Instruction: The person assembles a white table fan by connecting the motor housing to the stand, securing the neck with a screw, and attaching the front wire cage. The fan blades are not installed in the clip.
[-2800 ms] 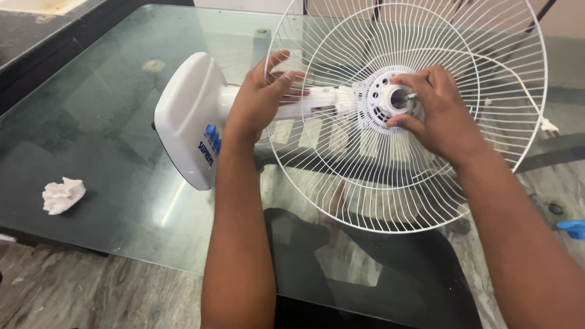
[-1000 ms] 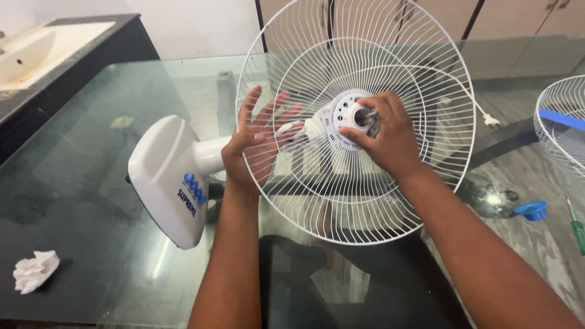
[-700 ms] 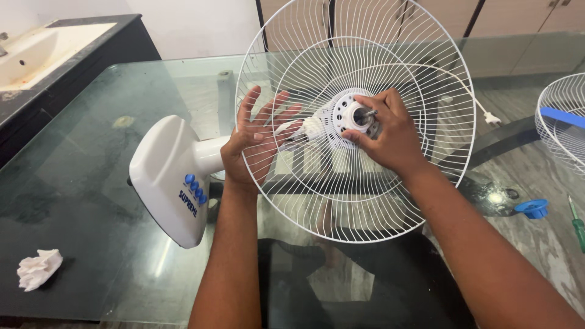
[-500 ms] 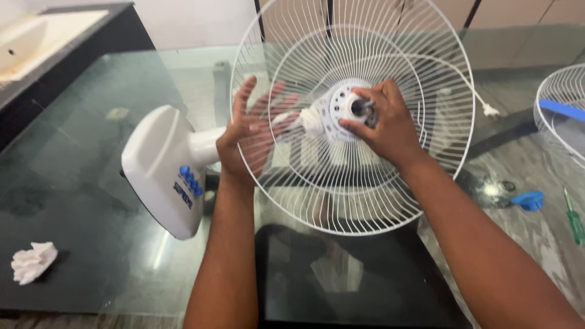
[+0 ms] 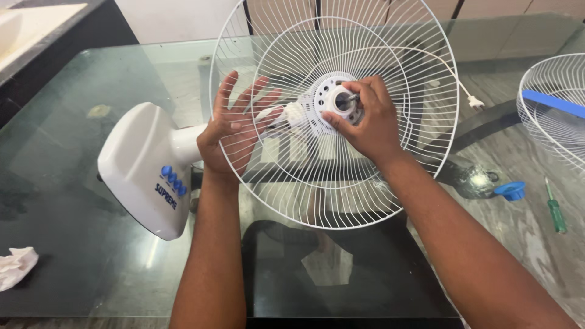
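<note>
Fingers of right hand (image 5: 365,122) pinching hub nut (image 5: 339,100) at centre of rear fan guard (image 5: 341,195); left hand (image 5: 234,131) spread, bracing mesh behind. Next move, likely: turning nut squarely on thread.

Lying on its side across the middle of the glass table (image 5: 79,79): a fan, with base (image 5: 143,167) toward the left edge and wire guard (image 5: 332,109) standing upright to the right of it. Behind the guard, left hand (image 5: 231,134); in front, at the hub (image 5: 336,103), right hand (image 5: 365,119). Near the front left corner, crumpled cloth (image 5: 15,268). Beyond the right edge, second guard (image 5: 551,103), cap (image 5: 510,191), screwdriver (image 5: 556,207).
</note>
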